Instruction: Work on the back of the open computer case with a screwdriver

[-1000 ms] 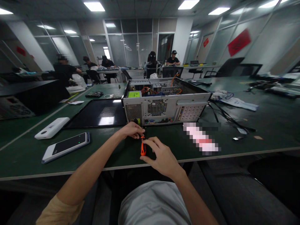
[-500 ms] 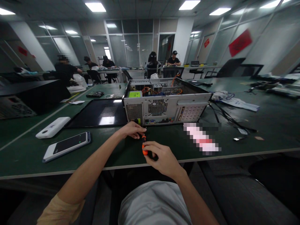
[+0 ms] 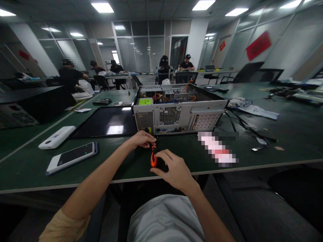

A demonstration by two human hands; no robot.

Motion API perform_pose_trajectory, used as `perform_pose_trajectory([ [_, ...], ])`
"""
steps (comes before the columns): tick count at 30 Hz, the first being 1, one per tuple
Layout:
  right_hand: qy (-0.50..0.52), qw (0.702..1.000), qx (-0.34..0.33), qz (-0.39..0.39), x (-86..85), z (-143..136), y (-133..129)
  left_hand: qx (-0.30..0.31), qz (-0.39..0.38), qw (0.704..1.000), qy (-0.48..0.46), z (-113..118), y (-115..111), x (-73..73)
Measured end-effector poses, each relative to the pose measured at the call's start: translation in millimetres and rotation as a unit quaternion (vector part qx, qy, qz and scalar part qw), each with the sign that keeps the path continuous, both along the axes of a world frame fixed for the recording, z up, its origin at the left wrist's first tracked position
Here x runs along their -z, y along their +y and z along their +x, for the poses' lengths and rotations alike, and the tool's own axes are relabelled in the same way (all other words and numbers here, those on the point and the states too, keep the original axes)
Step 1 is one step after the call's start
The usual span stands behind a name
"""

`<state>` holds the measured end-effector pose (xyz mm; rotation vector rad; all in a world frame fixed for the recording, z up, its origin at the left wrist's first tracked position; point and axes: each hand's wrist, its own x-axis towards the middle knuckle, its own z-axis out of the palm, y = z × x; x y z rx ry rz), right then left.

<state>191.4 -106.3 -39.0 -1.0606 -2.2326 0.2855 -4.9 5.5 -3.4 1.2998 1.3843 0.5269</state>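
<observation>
Before the computer case (image 3: 180, 116): screwdriver (image 3: 153, 157), axis near-to-far, left of my right hand (image 3: 175, 168).
Right fingers (image 3: 162, 155): parted beside it.
Left hand (image 3: 141, 139): at far end; grip, I can't tell.

An orange-and-black screwdriver (image 3: 153, 162) points toward the rear of an open grey computer case (image 3: 185, 116) on its side

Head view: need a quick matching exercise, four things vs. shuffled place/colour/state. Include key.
Things
1. Screwdriver
2. Computer case
3. Black panel
4. Right hand

Place, colour or state
A. lying flat, left of the computer case
B. thumb and forefinger apart
C. orange and black
D. uncovered on top, wires showing inside

Pairs: 1-C, 2-D, 3-A, 4-B
</observation>
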Motion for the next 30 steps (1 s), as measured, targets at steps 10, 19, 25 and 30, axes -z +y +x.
perform_pose_trajectory([
  [10,0.087,0.994,-0.057,0.027,7.1,3.2,3.9,0.003,0.013,1.000,0.013,0.9,-1.0,-2.5],
  [19,0.033,0.996,-0.077,0.035,8.4,6.0,4.5,0.014,0.020,1.000,0.011,-2.9,1.7,1.9],
  [25,0.071,0.991,-0.116,-0.012,0.8,5.8,1.7,0.011,0.013,1.000,0.018,-0.7,0.3,-1.4],
  [30,0.057,0.992,-0.113,-0.010,-2.8,6.7,-0.6,0.009,0.020,0.998,0.055,-0.5,-3.7,-6.4],
])
